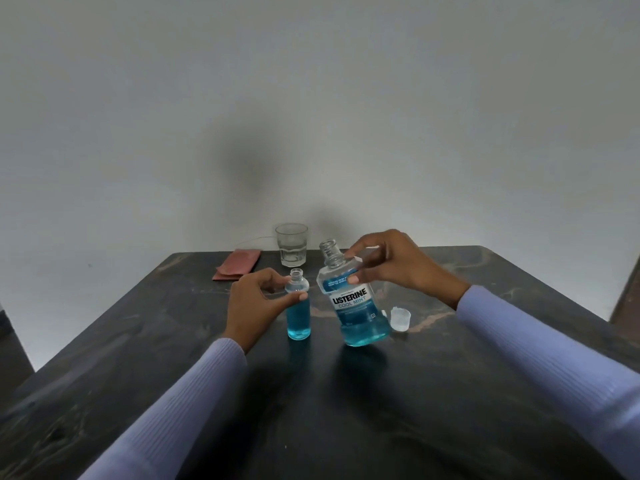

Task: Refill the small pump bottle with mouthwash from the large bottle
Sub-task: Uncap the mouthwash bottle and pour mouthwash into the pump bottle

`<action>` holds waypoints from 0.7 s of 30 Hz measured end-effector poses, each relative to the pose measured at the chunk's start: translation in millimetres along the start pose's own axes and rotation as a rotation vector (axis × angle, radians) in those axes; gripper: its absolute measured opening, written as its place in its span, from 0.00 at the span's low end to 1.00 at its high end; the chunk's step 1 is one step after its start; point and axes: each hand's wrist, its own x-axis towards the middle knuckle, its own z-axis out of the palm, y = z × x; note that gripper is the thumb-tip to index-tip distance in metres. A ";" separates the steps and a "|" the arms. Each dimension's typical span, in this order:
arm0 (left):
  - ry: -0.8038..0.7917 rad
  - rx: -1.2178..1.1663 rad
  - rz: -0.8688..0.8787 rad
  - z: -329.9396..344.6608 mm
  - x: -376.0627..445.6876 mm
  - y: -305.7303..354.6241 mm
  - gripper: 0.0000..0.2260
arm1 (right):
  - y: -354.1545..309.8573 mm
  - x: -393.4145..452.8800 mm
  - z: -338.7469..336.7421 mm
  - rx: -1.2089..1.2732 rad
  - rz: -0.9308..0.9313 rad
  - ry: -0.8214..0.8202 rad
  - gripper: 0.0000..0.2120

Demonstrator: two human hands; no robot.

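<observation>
A small clear bottle (298, 317) stands upright on the dark table, uncapped, with blue mouthwash up to about its shoulder. My left hand (256, 299) pinches it near the neck. Just to its right is the large Listerine bottle (356, 306), open at the top, tilted a little to the left and partly filled with blue liquid. My right hand (388, 265) grips its upper shoulder from the right. The large bottle's clear cap (400, 319) lies on the table to the right of it. No pump head is in sight.
A drinking glass (292, 249) stands at the back of the dark marbled table (346, 410). A reddish cloth or pouch (237, 270) lies to its left near the far edge. A pale wall rises behind the table.
</observation>
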 end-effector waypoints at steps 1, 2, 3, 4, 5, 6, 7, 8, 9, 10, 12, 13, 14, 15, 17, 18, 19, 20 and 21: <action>0.001 0.001 0.004 0.1 0.1 -0.2 0.11 | 4.4 -4.9 2.6 0.055 0.017 0.036 0.17; 0.002 0.003 0.005 0.0 0.1 -0.7 0.11 | 7.9 -8.7 5.3 0.105 0.036 0.065 0.17; 0.003 0.006 0.006 0.2 0.3 -1.1 0.11 | 10.4 -11.4 7.5 0.151 0.051 0.091 0.17; 0.005 0.009 0.007 0.4 0.2 -1.6 0.10 | 12.1 -13.4 9.5 0.190 0.061 0.115 0.17; 0.007 0.013 0.011 0.8 0.4 -2.1 0.10 | 13.2 -14.8 11.2 0.222 0.063 0.134 0.16; 0.010 0.016 0.015 1.3 0.5 -2.5 0.11 | 14.1 -15.7 12.5 0.247 0.061 0.148 0.16; 0.014 0.020 0.020 1.6 0.5 -3.0 0.11 | 15.1 -16.5 14.0 0.261 0.057 0.154 0.16; 0.018 0.025 0.026 2.1 1.1 -3.3 0.12 | 16.1 -17.3 15.1 0.261 0.052 0.158 0.16; 0.020 0.032 0.031 2.2 1.2 -3.7 0.12 | 17.0 -18.1 16.4 0.255 0.049 0.162 0.16; 0.020 0.039 0.035 2.2 1.8 -4.0 0.12 | 18.3 -18.4 17.6 0.253 0.051 0.166 0.17; 0.020 0.045 0.044 1.9 2.6 -5.2 0.12 | 20.9 -18.0 18.8 0.272 0.063 0.167 0.18; 0.022 0.045 0.048 2.0 2.9 -5.8 0.12 | 21.7 -17.3 18.5 0.276 0.068 0.163 0.18; 0.025 0.046 0.049 2.2 2.8 -6.3 0.12 | 21.8 -16.6 17.5 0.270 0.074 0.155 0.18; 0.029 0.046 0.047 2.5 2.9 -6.8 0.12 | 21.4 -15.5 16.0 0.253 0.080 0.145 0.18; 0.038 0.043 0.041 3.1 2.7 -7.4 0.12 | 20.3 -13.6 12.3 0.222 0.088 0.129 0.18; 0.041 0.043 0.037 3.3 2.7 -7.6 0.11 | 19.9 -13.0 11.0 0.222 0.088 0.121 0.17; 0.042 0.045 0.034 3.3 2.5 -7.8 0.11 | 19.4 -12.4 10.3 0.227 0.087 0.111 0.17; 0.041 0.047 0.031 3.6 2.5 -7.9 0.11 | 19.2 -12.1 10.1 0.233 0.086 0.104 0.17; 0.039 0.048 0.027 3.7 2.3 -8.1 0.11 | 19.3 -11.6 10.3 0.234 0.086 0.102 0.17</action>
